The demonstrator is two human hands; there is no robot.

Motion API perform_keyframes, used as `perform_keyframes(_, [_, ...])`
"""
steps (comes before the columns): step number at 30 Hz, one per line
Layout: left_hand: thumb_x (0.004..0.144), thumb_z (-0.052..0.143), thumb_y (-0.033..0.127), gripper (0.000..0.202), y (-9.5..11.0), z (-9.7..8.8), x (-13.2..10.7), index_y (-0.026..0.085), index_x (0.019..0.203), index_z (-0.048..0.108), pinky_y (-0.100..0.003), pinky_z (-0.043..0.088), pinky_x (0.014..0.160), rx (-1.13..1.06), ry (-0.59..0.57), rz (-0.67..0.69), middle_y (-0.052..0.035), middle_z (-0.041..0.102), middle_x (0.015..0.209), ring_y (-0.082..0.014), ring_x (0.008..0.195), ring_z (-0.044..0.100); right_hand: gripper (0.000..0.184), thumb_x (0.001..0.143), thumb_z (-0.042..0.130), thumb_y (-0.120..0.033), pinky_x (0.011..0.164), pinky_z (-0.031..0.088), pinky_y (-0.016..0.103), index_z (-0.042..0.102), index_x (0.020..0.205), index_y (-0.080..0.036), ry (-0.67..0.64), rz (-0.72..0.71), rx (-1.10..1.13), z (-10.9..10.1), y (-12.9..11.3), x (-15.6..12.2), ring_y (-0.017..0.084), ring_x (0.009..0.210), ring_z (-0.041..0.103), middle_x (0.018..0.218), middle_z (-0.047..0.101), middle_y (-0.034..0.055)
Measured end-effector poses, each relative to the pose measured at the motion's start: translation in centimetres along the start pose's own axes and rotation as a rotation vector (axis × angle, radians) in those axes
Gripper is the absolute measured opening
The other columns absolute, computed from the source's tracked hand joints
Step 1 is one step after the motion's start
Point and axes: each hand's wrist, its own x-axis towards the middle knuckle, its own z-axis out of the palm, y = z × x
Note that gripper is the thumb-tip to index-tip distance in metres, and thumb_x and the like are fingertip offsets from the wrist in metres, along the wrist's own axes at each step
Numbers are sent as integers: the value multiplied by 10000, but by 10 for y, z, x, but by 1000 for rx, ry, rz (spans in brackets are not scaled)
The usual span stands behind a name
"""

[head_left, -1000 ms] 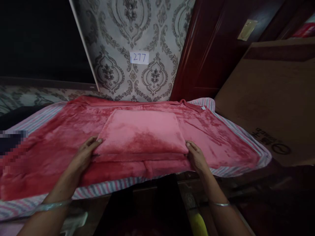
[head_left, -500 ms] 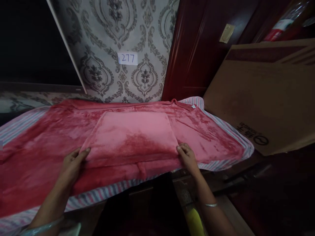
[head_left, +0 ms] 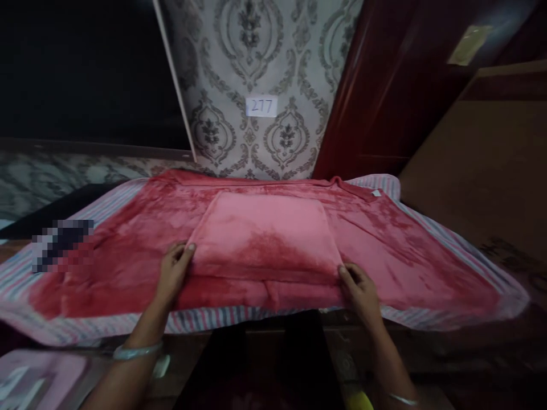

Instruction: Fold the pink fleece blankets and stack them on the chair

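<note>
I judge the folded pink plush cloth (head_left: 265, 222) soft, light and floppy, best gripped through every layer at its near corners. My left hand (head_left: 173, 272) pinches one, my right hand (head_left: 360, 289) the other, thumbs closed against fingers. It lies mid-way along the red plush blanket (head_left: 128, 245), above striped cloth (head_left: 205, 320).

Left grip (head_left: 173, 270), right grip (head_left: 361, 289), thumbs inward
</note>
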Motion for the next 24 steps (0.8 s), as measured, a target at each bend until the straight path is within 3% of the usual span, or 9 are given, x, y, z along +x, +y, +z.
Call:
perform_keyframes(9, [673,634,675,477,-9,-16,-8,203,730,669,-333,461,917,-107,10,-166,-54,680,898,-259,953,594,543,696,585,-738,725,518,370,690,808,-218,-10,82,-179,-8,-2,-10,278,790,645,794,712,74])
perform_keyframes(14, [684,627,696,491,-6,-27,-11,206,701,661,-340,475,867,-41,-44,-150,-35,679,790,-255,868,609,627,619,595,-781,891,508,484,724,865,-219,56,128,-257,-14,15,-17,361,965,665,964,754,121])
perform_keyframes(17, [659,652,701,506,-1,-26,-11,204,740,690,-346,488,846,-16,-85,-133,-40,697,785,-267,861,624,612,593,646,-754,916,511,493,743,895,-232,55,156,-213,-18,21,-18,365,1003,666,1010,762,114])
perform_keyframes(20, [625,693,686,530,1,-24,-10,197,830,717,-323,497,805,-58,-81,-145,-44,710,821,-258,859,636,599,590,706,-700,852,549,448,750,956,-229,43,211,-94,-20,18,-17,328,968,681,1013,763,95])
perform_keyframes(24, [565,746,693,583,3,-26,-10,173,829,741,-296,500,762,-61,-127,-218,-59,729,850,-257,875,649,607,612,766,-633,605,545,327,722,1047,-211,-21,329,137,-19,2,-17,204,665,651,787,723,32])
